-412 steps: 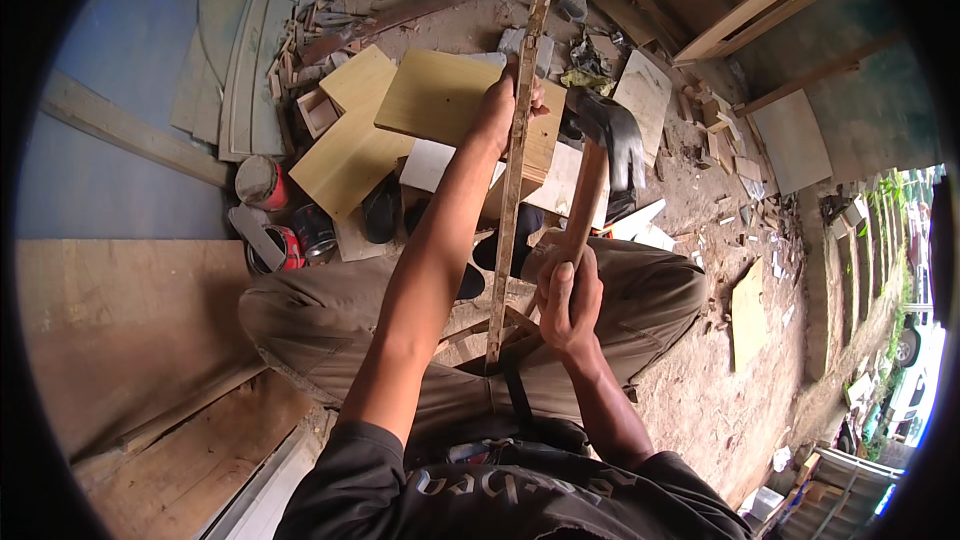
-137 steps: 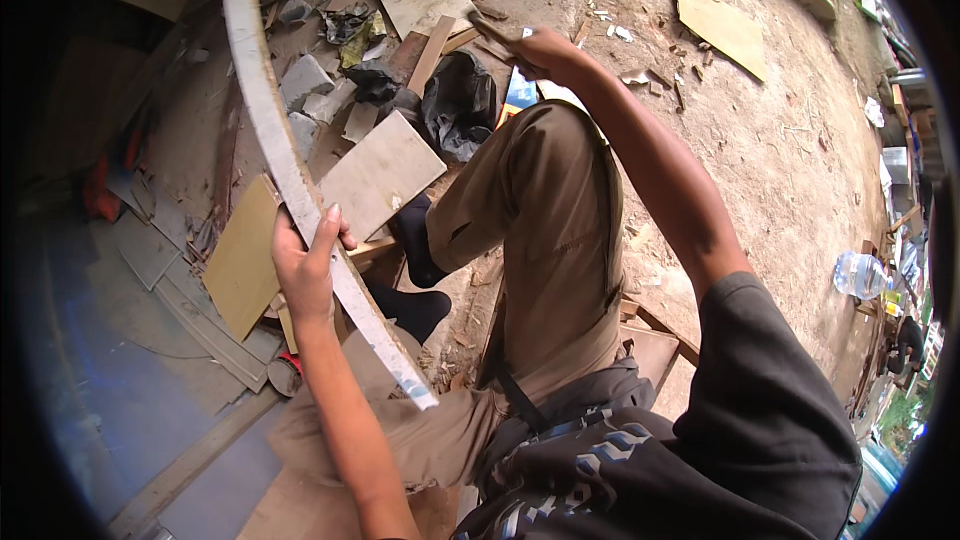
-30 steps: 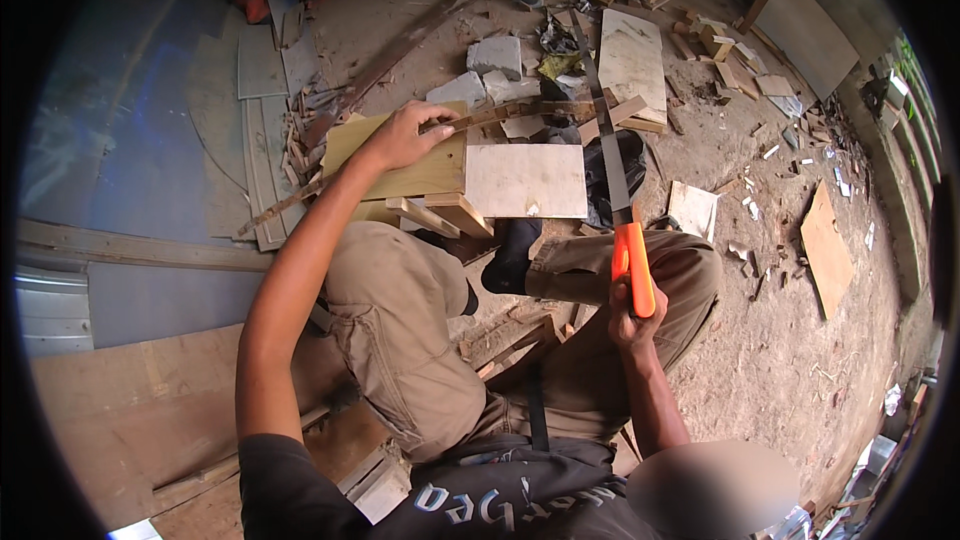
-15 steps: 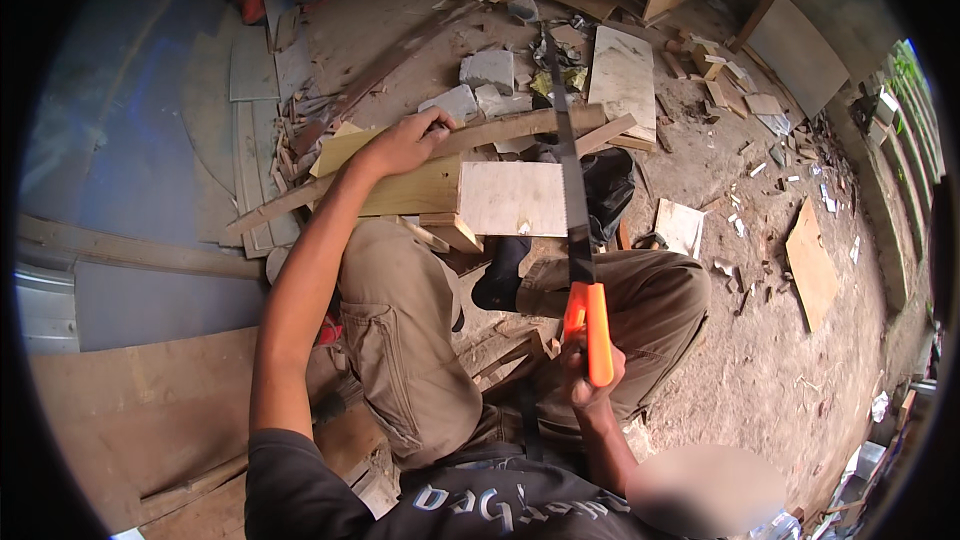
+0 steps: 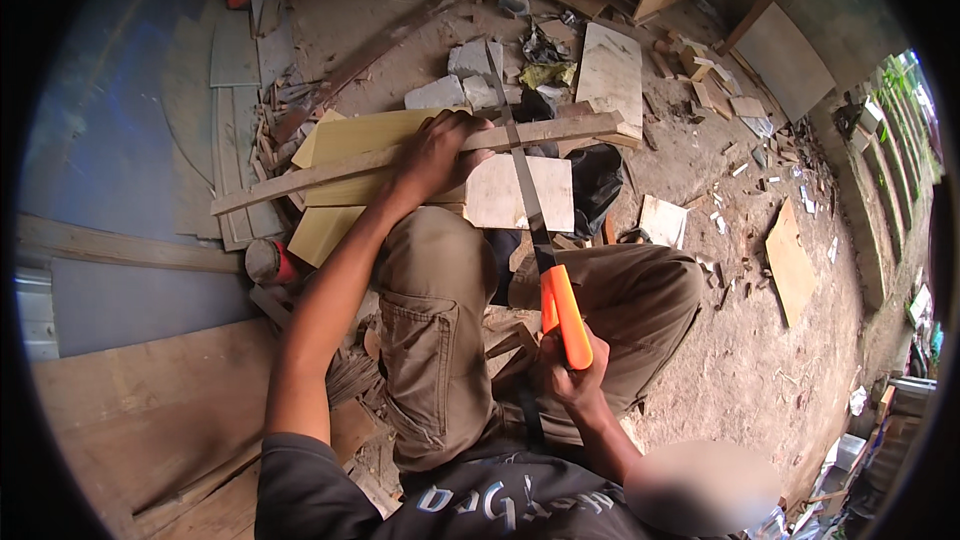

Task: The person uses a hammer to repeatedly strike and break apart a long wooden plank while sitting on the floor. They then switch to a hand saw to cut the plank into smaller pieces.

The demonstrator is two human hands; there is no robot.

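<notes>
My right hand (image 5: 575, 365) is closed around the orange handle (image 5: 566, 315) of a handsaw. The saw's long blade (image 5: 525, 180) points away from me, leaning left, and crosses a narrow wooden strip (image 5: 560, 129). Just left of the blade, my left hand (image 5: 440, 155) grips that strip with fingers bent over it. The strip lies slantwise over a yellowish board (image 5: 365, 135) and past a pale wooden block (image 5: 500, 195) in front of my knees. Whether the teeth have cut into the strip cannot be made out.
My bent legs (image 5: 425, 330) frame the work. Behind the block are a black plastic bag (image 5: 597, 185) and a whitish board (image 5: 610, 75). Concrete lumps (image 5: 435, 93) lie farther off. Wood scraps and a loose plywood piece (image 5: 791, 262) litter the floor at right. A red can (image 5: 268, 262) stands at left.
My left hand has moved right along the work and wrapped round the strip. The saw has swung left, its blade now crossing the strip closer to that hand.
</notes>
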